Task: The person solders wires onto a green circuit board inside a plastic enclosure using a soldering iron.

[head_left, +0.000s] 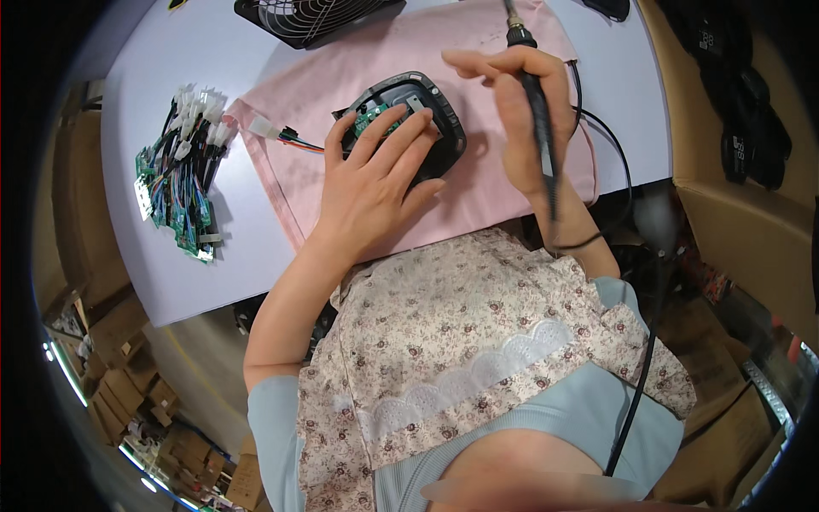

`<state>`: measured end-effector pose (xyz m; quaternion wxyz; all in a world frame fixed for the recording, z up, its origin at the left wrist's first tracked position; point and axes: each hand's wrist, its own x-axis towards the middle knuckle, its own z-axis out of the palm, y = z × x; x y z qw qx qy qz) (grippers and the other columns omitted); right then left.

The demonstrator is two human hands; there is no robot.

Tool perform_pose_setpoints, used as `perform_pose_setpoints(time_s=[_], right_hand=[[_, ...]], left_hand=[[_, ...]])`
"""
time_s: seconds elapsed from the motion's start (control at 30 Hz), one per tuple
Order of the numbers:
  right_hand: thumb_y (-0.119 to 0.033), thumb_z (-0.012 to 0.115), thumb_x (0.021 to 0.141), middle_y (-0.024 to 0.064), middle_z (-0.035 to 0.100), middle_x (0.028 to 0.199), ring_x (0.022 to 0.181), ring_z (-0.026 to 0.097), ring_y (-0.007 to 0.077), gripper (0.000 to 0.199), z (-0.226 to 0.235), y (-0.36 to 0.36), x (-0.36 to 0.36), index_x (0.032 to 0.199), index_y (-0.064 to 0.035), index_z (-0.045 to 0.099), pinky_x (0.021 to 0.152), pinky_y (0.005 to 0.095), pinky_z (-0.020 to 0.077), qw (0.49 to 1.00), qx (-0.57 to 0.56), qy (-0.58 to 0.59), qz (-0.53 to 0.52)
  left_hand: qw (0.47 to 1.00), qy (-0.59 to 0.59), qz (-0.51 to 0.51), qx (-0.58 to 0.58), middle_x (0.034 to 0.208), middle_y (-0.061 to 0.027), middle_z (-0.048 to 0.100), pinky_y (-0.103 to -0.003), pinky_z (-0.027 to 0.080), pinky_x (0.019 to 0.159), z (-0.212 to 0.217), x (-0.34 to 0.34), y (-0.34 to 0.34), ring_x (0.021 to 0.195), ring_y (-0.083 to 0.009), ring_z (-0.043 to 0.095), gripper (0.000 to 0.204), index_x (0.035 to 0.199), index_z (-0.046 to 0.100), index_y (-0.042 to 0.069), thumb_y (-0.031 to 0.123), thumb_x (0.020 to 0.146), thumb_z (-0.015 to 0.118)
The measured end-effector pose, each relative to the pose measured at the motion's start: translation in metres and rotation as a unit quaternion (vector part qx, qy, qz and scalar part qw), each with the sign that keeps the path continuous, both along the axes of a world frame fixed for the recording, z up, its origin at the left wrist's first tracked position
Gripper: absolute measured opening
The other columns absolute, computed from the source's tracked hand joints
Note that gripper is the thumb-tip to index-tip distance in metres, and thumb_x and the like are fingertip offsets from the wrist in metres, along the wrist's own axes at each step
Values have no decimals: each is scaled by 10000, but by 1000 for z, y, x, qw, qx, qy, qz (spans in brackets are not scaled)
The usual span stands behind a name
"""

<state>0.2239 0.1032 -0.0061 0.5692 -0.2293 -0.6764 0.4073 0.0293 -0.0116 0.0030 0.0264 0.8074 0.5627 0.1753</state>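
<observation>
A rounded black plastic housing (450,119) lies on a pink cloth (482,183), with a green circuit board (368,117) inside it. Over both rests my left hand (375,175), its fingers spread and their tips on the board and inner parts; the palm hides the lower left of the housing. Coloured wires (303,145) run out leftward to a white connector (264,128). My right hand (533,111) is closed around the black handle of a soldering iron (537,115), apart from the housing. Its metal end points away from me, past the cloth's far edge.
Bundled wire harnesses (189,162) with white plugs and green boards lie at the left. A black fan with a wire guard (311,19) stands at the far side. The iron's black cord (630,175) loops off the right edge. Black parts (740,111) sit in a cardboard box (734,209).
</observation>
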Motion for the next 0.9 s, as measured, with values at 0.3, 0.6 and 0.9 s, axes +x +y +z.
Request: perform_pose_setpoints(time_s=[0.3, 0.6, 0.9], right_hand=[[-522, 421, 1160, 0, 572, 720, 578, 417, 51, 597, 7, -9, 23, 1383, 11, 569, 553, 224, 319, 993, -111, -12, -28], [-82, 714, 1055, 18, 593, 766, 602, 457, 41, 198, -2, -22, 13, 1071, -51, 518, 551, 221, 355, 972, -210, 101, -35], [-42, 713, 1024, 3, 602, 797, 675, 506, 28, 201, -6, -24, 21, 1033, -52, 512, 605, 198, 401, 970, -221, 96, -35]], left_hand=[[997, -47, 61, 9, 1486, -31, 663, -514, 302, 1203, 5, 17, -5, 1401, -255, 581, 581, 1355, 622, 138, 460, 908, 809], [995, -64, 74, 2, 1452, -43, 681, -506, 295, 1204, 10, 23, -5, 1352, -258, 606, 509, 1247, 625, 123, 340, 847, 852], [993, -80, 85, 8, 1405, -17, 685, -535, 309, 1202, 10, 28, -4, 1323, -224, 608, 441, 1194, 659, 132, 312, 837, 847]])
